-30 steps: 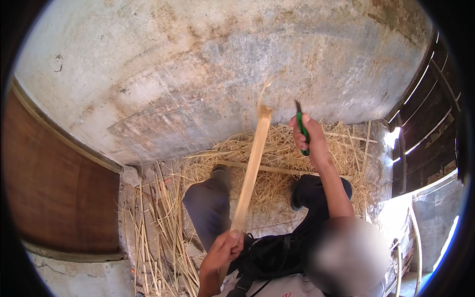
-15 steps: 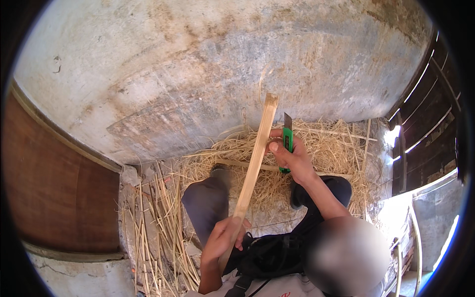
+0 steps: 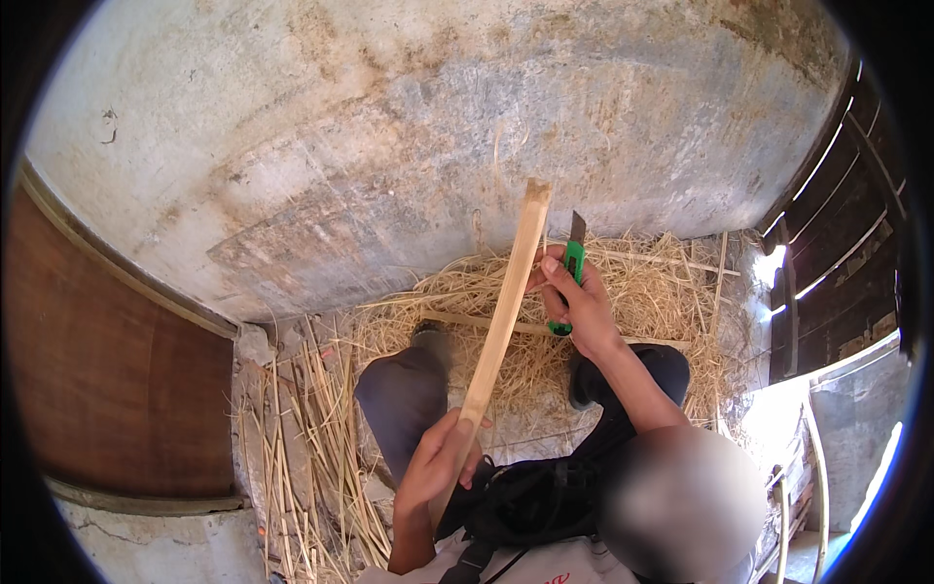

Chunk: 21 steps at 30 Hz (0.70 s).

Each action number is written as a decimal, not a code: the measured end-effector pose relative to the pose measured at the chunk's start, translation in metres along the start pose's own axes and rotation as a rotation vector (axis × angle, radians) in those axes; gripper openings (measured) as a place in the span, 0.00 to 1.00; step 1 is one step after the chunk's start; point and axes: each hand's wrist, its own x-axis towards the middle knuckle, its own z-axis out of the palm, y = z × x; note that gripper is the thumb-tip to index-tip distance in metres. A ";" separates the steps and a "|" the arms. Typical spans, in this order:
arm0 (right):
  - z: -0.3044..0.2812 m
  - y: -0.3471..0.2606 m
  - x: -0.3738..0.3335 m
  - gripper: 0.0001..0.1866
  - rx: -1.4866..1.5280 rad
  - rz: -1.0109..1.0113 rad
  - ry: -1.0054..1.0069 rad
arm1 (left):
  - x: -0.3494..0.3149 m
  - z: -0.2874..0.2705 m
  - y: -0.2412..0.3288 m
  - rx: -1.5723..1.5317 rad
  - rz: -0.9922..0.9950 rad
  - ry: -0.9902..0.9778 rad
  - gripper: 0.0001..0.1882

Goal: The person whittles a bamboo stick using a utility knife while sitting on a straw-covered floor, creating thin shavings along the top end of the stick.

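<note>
A long, pale bamboo strip point(image 3: 514, 282) slants upward in front of me, its top end against the view of the wall. My left hand point(image 3: 438, 460) is closed around its lower part. In my right hand point(image 3: 581, 310) is a green utility knife point(image 3: 573, 265), blade out and pointing up. The thumb and forefinger of that hand come together close to the strip's right edge; a thin sliver seems to stick up there, too small to be sure of. The blade stands apart from the strip, to its right.
A stained wall point(image 3: 409, 146) rises ahead. Straw-like shavings point(image 3: 652, 292) cover the floor around my feet, with a few slats lying across. Many thin sticks point(image 3: 316, 438) lie at my left, near a brown wooden panel point(image 3: 126, 350). Dark planks point(image 3: 842, 243) stand at the right.
My right hand has shifted slightly up and right, and the knife has tilted further right with its blade farther from the strip. My left hand keeps its hold, with the strip nearly still.
</note>
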 end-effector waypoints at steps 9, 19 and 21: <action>0.000 -0.002 -0.008 0.22 -0.328 -0.457 0.018 | 0.003 0.002 0.001 0.032 0.122 0.112 0.16; 0.021 0.013 -0.028 0.17 -0.933 -0.743 -0.382 | 0.005 -0.003 0.012 0.102 0.175 0.180 0.18; 0.025 0.014 -0.031 0.16 -0.978 -0.798 -0.407 | 0.006 -0.002 0.015 0.109 0.181 0.211 0.18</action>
